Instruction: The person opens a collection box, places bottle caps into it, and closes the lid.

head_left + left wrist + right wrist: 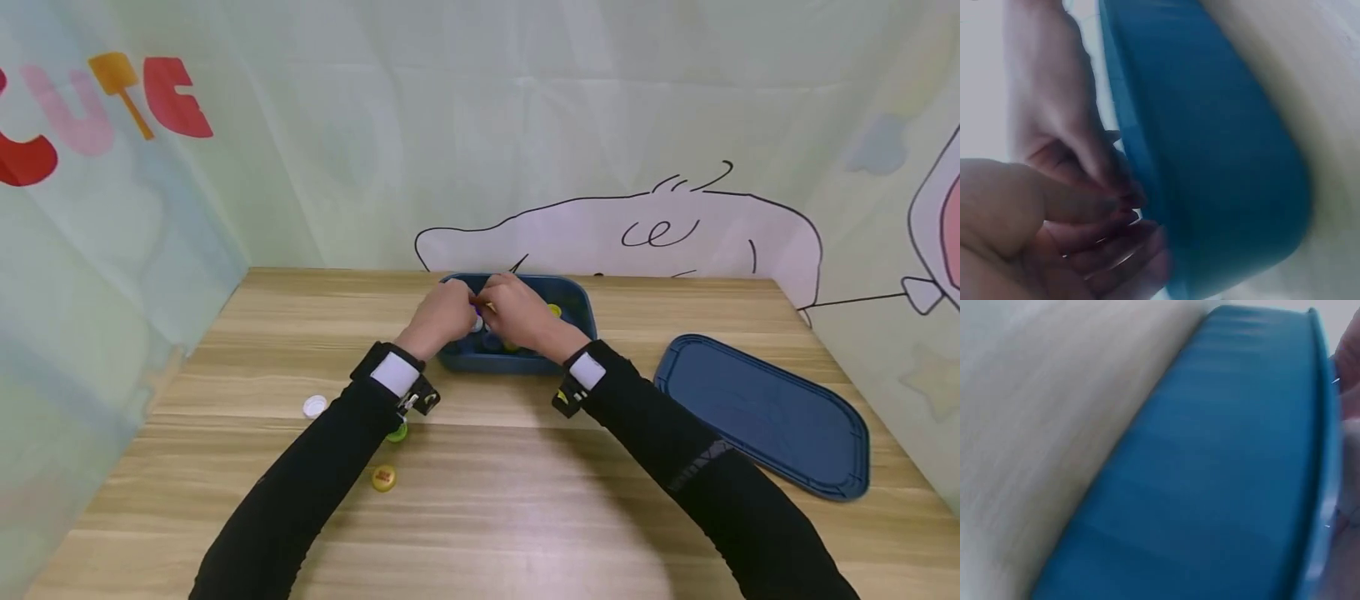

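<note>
1. Looking down from my head, I cannot make out my fingertips: both hands bunch together over the blue box at the centre of the frame, and my knuckles cover what lies between them.
2. My left hand and my right hand meet fingertip to fingertip above the box. A small bright bit, purple and white, shows in the gap, too small to name. I cannot tell whether either hand pinches it or only touches it.
3. My left wrist view is blurred: fingers curl close together just beside the blue box wall, at lower left of that frame. My right wrist view shows almost only the box wall, with a sliver of hand cut off at the right edge.
4. The box sits at the far middle of the wooden table, right under my hands. A few small caps lie inside it, mostly hidden.
5. A blue lid lies flat at the right of the frame, well apart from the box.
6. At lower left, a white cap and a yellow cap lie on the table; a green cap peeps out from under my left sleeve.
</note>
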The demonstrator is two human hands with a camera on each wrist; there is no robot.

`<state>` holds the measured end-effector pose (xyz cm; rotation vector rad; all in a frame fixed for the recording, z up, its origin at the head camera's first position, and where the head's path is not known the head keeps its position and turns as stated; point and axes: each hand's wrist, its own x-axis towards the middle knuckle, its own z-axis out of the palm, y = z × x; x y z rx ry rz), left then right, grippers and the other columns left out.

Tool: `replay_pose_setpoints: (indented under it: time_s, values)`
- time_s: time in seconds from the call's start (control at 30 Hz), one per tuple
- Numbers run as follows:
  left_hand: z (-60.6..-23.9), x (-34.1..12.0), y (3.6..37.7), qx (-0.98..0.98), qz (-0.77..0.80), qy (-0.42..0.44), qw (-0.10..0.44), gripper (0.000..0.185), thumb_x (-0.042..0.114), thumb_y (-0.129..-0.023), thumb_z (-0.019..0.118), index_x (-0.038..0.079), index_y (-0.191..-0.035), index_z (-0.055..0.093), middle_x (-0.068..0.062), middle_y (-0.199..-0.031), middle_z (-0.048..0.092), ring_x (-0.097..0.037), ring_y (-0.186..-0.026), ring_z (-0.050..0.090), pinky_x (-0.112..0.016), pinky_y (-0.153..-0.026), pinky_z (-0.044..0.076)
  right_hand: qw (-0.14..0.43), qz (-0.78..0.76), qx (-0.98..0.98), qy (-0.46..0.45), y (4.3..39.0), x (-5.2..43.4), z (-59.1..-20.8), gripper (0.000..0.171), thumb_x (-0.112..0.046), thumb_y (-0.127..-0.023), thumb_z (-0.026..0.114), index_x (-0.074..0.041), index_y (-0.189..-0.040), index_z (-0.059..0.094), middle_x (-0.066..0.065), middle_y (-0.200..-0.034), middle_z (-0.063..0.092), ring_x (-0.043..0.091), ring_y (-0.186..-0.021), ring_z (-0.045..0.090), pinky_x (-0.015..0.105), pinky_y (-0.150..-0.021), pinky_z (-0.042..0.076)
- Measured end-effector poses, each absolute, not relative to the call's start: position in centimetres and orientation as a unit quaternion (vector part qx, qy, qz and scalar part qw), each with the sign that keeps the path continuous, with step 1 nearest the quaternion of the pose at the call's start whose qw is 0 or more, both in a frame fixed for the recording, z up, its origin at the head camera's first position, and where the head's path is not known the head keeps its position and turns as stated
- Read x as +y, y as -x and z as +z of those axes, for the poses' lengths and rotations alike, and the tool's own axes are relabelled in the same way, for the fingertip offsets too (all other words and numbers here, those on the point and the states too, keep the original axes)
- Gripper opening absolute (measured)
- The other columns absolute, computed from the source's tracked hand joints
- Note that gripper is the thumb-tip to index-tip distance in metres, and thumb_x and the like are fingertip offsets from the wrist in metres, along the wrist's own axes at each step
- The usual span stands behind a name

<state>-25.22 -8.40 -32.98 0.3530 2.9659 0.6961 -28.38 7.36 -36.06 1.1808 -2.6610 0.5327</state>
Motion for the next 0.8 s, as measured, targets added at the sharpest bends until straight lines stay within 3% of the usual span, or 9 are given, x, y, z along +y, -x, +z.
replay_pose_setpoints:
  time_s: [0.07, 0.17, 0.27, 0.33, 0.53, 0.8]
  values:
    - [-32.0, -8.9, 24.4, 0.962, 0.247, -0.113, 0.034, 0.022, 0.007, -0.100, 0.055, 0.004, -0.091, 0.075, -0.002, -0.071, 0.053, -0.017, -0.062, 0.049, -0.026, -0.054, 0.033, 0.099, 0.193, -0.892, -0.397, 27.7, 7.4, -35.5, 0.014, -0.005, -0.098, 0.068, 0.003, -0.105, 0.078, 0.013, -0.097, 0.069, 0.028, -0.097, 0.059, 0.039, -0.090, 0.051]
    - [-30.8, -10.1, 22.8, 0.959, 0.260, -0.109, 0.034, 0.026, 0.016, -0.104, 0.056, 0.008, -0.118, 0.076, -0.006, -0.096, 0.067, -0.020, -0.079, 0.059, -0.030, -0.062, 0.043, 0.111, 0.211, -0.883, -0.403, 26.4, 7.3, -34.5, 0.014, -0.006, -0.098, 0.069, 0.002, -0.106, 0.078, 0.012, -0.101, 0.069, 0.027, -0.099, 0.059, 0.038, -0.089, 0.052]
    - [-29.8, -11.7, 20.9, 0.958, 0.261, -0.107, 0.044, 0.032, 0.021, -0.105, 0.057, 0.006, -0.130, 0.071, -0.010, -0.124, 0.069, -0.025, -0.101, 0.065, -0.037, -0.079, 0.053, 0.129, 0.227, -0.872, -0.414, 24.7, 7.0, -33.6, 0.015, -0.009, -0.097, 0.071, -0.001, -0.107, 0.077, 0.011, -0.106, 0.068, 0.025, -0.102, 0.060, 0.037, -0.089, 0.054]
    - [-29.4, -12.9, 19.6, 0.959, 0.260, -0.105, 0.046, 0.033, 0.021, -0.105, 0.059, 0.005, -0.132, 0.069, -0.013, -0.132, 0.067, -0.027, -0.110, 0.067, -0.041, -0.086, 0.054, 0.142, 0.233, -0.863, -0.426, 23.5, 6.5, -33.1, 0.015, -0.012, -0.097, 0.072, -0.002, -0.107, 0.077, 0.011, -0.109, 0.068, 0.024, -0.104, 0.061, 0.037, -0.089, 0.054]
    - [-30.0, -16.3, 15.5, 0.959, 0.259, -0.109, 0.043, 0.030, 0.016, -0.103, 0.063, 0.003, -0.130, 0.070, -0.015, -0.124, 0.071, -0.027, -0.105, 0.070, -0.043, -0.081, 0.056, 0.153, 0.227, -0.835, -0.478, 20.2, 4.5, -32.8, 0.014, -0.016, -0.097, 0.073, -0.006, -0.107, 0.077, 0.006, -0.110, 0.068, 0.018, -0.100, 0.063, 0.031, -0.083, 0.055]
    - [-32.9, -18.2, 11.0, 0.965, 0.234, -0.109, 0.042, 0.027, 0.011, -0.094, 0.076, 0.004, -0.120, 0.074, -0.013, -0.116, 0.070, -0.020, -0.087, 0.069, -0.035, -0.067, 0.055, 0.078, 0.151, -0.822, -0.544, 16.3, 1.5, -34.7, 0.015, -0.019, -0.095, 0.076, -0.012, -0.108, 0.079, 0.001, -0.105, 0.069, 0.011, -0.087, 0.065, 0.024, -0.077, 0.054]
